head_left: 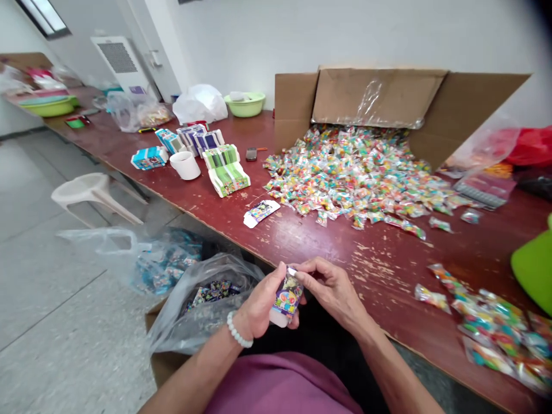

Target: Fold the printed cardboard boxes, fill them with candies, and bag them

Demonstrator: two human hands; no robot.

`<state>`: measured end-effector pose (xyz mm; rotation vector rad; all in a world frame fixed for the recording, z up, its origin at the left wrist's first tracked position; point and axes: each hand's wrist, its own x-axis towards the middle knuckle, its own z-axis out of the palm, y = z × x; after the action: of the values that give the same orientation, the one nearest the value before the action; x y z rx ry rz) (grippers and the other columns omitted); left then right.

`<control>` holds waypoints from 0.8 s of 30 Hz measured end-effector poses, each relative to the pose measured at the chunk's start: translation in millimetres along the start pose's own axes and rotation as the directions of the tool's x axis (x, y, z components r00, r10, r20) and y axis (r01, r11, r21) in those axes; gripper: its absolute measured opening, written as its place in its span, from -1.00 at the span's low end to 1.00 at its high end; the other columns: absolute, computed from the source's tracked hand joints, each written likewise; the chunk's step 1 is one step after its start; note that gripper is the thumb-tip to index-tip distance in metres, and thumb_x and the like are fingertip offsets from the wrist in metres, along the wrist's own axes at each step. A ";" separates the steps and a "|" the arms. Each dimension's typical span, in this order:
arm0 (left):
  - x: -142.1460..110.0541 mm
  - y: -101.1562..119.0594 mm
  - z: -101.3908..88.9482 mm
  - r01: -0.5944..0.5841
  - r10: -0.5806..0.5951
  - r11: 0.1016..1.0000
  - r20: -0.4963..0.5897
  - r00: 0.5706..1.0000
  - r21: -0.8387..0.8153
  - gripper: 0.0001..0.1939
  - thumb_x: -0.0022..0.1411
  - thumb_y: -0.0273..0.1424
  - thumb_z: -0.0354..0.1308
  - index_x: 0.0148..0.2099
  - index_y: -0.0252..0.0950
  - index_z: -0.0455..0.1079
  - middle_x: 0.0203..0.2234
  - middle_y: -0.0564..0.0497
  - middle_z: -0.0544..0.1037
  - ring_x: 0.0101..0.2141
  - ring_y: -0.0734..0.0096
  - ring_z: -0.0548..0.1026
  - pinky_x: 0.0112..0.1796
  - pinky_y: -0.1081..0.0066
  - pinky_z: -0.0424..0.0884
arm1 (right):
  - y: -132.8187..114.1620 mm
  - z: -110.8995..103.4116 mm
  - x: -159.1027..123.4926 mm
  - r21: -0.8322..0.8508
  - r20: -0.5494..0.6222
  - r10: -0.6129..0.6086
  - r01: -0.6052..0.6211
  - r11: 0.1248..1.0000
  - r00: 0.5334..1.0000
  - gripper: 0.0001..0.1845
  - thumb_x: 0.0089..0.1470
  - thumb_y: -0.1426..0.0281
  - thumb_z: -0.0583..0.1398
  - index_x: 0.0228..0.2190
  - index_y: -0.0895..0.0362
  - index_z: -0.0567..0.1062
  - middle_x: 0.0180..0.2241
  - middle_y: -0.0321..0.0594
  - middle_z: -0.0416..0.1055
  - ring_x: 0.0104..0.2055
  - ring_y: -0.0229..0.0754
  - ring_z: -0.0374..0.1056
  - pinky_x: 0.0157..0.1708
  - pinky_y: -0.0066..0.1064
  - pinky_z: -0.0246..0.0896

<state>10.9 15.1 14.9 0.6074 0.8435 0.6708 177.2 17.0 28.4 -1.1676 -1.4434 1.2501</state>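
My left hand (261,305) is wrapped round a small purple and black printed candy box (285,300), held over my lap at the table's front edge. The box's white flap at the lower end sticks out. At its upper end, the fingers of my right hand (330,287) pinch a white flap. Beyond my hands, another flat printed box (261,213) lies on the red table (297,238). A large heap of wrapped candies (357,172) spreads out from a cardboard carton (375,98) lying on its side.
Banded stacks of green boxes (225,169) and blue boxes (149,157) stand beside a white roll (185,165). More wrapped candies (495,328) lie at right, near a green container (535,270). Below left are a plastic-lined carton (172,328) with dark packets and a white stool (86,190).
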 end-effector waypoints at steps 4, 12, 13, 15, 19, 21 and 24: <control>0.9 0.7 6.2 -0.048 0.052 0.994 -0.042 0.998 0.097 -0.29 0.23 0.21 -0.06 -0.06 -0.36 0.42 -0.49 -0.01 0.52 -0.69 0.45 0.45 -0.66 0.49 0.32 | -1.0 -0.4 7.0 0.015 -0.019 0.066 -0.066 0.998 0.998 -0.74 0.09 0.18 0.31 -0.34 0.14 0.58 -0.47 -0.21 0.56 -0.53 -0.21 0.42 -0.47 -0.41 0.30; 0.8 0.3 4.6 -0.106 0.119 0.966 -0.041 0.992 0.236 -0.25 0.23 0.23 -0.10 -0.24 -0.42 0.46 -0.53 -0.06 0.51 -0.69 0.50 0.42 -0.64 0.50 0.30 | -7.0 0.4 11.8 0.195 -0.002 0.155 -0.151 0.969 0.988 -0.68 0.04 0.13 0.34 -0.42 0.14 0.53 -0.53 -0.25 0.54 -0.61 -0.23 0.39 -0.55 -0.43 0.28; 0.7 -0.3 3.5 -0.107 0.118 0.970 -0.038 0.992 0.221 -0.26 0.25 0.21 -0.10 -0.18 -0.42 0.47 -0.52 -0.05 0.51 -0.68 0.49 0.42 -0.64 0.50 0.30 | -6.9 0.1 10.0 0.171 0.014 0.113 -0.114 0.979 0.993 -0.71 0.08 0.15 0.31 -0.40 0.13 0.54 -0.47 -0.22 0.56 -0.57 -0.23 0.41 -0.50 -0.41 0.31; 0.9 -1.7 1.7 -0.092 0.099 0.980 -0.034 0.994 0.177 -0.27 0.27 0.19 -0.11 -0.01 -0.38 0.43 -0.52 -0.01 0.50 -0.68 0.46 0.43 -0.65 0.48 0.33 | -5.6 -0.1 5.2 0.107 0.061 0.004 -0.011 0.994 0.998 -0.75 0.17 0.19 0.25 -0.39 0.11 0.55 -0.28 -0.17 0.58 -0.43 -0.20 0.46 -0.37 -0.37 0.37; 3.7 -4.7 1.1 -0.085 0.092 0.985 -0.039 0.995 0.148 -0.30 0.31 0.15 -0.12 0.22 -0.26 0.27 -0.52 0.04 0.49 -0.68 0.44 0.43 -0.66 0.47 0.33 | 2.2 0.7 -0.9 -0.045 0.079 -0.178 0.182 0.982 0.981 -0.81 0.25 0.26 0.19 -0.33 0.09 0.54 -0.13 -0.13 0.52 -0.33 -0.21 0.45 -0.33 -0.40 0.36; 5.9 -7.5 0.9 -0.105 0.110 0.986 -0.026 0.994 0.127 -0.36 0.32 0.11 -0.08 0.23 -0.21 0.24 -0.48 0.04 0.50 -0.67 0.44 0.45 -0.64 0.48 0.34 | 7.8 -3.2 5.6 -0.153 0.104 -0.210 0.224 0.963 0.972 -0.81 0.26 0.28 0.17 -0.33 0.09 0.53 -0.18 -0.15 0.52 -0.33 -0.22 0.45 -0.33 -0.42 0.35; 8.0 -14.4 -1.0 -0.091 0.091 0.996 -0.042 0.995 0.009 -0.52 0.29 -0.03 0.11 0.11 -0.21 0.29 -0.37 0.01 0.53 -0.54 0.41 0.53 -0.51 0.45 0.42 | 17.4 -21.1 35.7 -0.425 0.095 -0.200 0.221 0.878 0.975 -0.74 0.30 0.28 0.11 -0.36 0.09 0.54 -0.29 -0.19 0.53 -0.29 -0.18 0.45 -0.26 -0.40 0.34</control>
<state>18.1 12.1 0.4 0.6431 0.8623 0.7663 193.3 56.7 14.8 -1.2285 -1.8957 0.8304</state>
